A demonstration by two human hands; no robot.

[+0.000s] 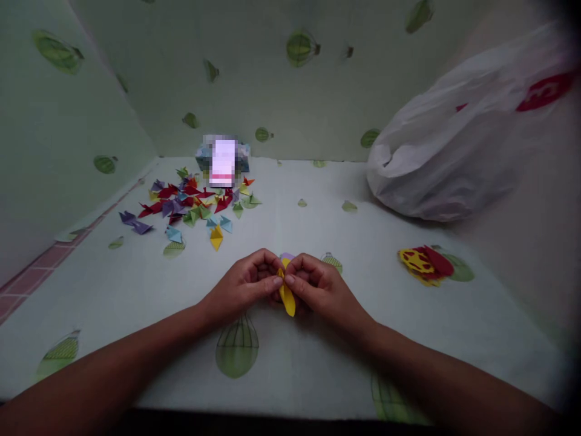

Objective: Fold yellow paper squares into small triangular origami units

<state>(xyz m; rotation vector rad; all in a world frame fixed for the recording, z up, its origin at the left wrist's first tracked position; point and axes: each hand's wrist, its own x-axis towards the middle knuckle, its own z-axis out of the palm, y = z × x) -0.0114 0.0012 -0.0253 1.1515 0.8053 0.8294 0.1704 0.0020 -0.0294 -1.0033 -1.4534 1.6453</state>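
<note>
Both hands meet at the middle of the pale cloth-covered surface [318, 363]. My left hand [247, 284] and my right hand [318, 284] each pinch a small folded yellow paper piece [287, 297] between thumb and fingers. A bit of purple paper [287, 257] shows just behind the fingertips. The yellow piece hangs down between the two thumbs, a little above the cloth.
A heap of several folded paper pieces [190, 203] in red, purple, blue, green and yellow lies at the back left, in front of a small blurred box [223, 160]. A white plastic bag [463, 139] lies at the back right. Red and yellow paper [425, 263] lies to the right.
</note>
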